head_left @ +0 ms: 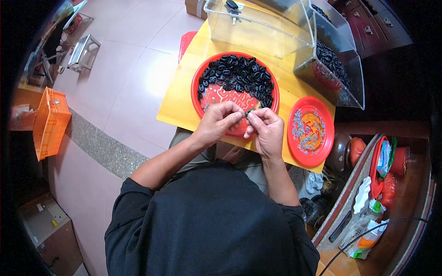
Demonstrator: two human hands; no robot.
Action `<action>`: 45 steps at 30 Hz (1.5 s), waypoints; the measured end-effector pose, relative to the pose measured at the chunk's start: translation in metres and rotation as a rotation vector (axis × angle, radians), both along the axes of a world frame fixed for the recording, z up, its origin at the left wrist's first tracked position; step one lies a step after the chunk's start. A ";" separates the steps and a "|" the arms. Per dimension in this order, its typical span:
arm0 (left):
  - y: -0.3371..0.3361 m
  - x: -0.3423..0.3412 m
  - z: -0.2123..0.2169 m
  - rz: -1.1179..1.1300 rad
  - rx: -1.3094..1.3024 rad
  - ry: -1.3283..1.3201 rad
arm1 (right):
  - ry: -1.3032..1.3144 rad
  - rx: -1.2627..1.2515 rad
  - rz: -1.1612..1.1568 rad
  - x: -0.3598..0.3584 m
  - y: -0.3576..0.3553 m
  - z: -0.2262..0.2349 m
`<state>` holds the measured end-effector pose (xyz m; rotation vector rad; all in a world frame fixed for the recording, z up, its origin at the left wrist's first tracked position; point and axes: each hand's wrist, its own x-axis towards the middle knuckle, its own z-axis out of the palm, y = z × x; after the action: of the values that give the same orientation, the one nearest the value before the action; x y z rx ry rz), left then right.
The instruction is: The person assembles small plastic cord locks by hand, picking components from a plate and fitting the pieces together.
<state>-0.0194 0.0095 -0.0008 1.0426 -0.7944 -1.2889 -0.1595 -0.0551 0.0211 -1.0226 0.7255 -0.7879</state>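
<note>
Over the near rim of a round red tray (195,87), my left hand (218,120) and my right hand (268,131) meet, fingertips almost touching. Both are closed in a pinch on a small black piece (247,113), mostly hidden by the fingers. Many black oval plastic pieces (237,71) with holes lie heaped along the far and side parts of the tray, leaving its patterned red bottom showing nearer me. To the right of my right hand is a smaller red plate (328,138), with thin silvery parts (301,131) scattered over it.
The yellow tabletop (177,103) bears a clear plastic bin (258,30) at its far side, with a black key fob (232,4) on it. More clear bins (329,60) of black pieces stand far right. An orange crate (50,124) is at left, a cluttered cabinet (405,202) at right.
</note>
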 end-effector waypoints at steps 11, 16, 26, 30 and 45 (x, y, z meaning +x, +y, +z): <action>0.002 -0.005 0.001 0.060 -0.040 -0.176 | 0.091 -0.155 -0.053 0.003 0.011 0.000; 0.006 0.002 0.001 0.061 -0.035 -0.421 | 0.186 -0.370 -0.072 0.012 0.018 -0.003; 0.000 0.000 -0.001 -0.068 0.101 -0.014 | -0.093 0.122 -0.054 -0.004 0.008 -0.017; 0.002 0.001 -0.006 -0.116 0.048 -0.075 | -0.103 0.119 -0.055 -0.005 0.010 -0.014; 0.005 -0.003 0.003 -0.092 0.083 0.013 | 0.288 -0.314 0.044 -0.009 0.012 -0.005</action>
<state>-0.0229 0.0142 0.0024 1.0735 -0.7923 -1.4153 -0.1682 -0.0433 0.0162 -1.4517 0.8369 -0.7373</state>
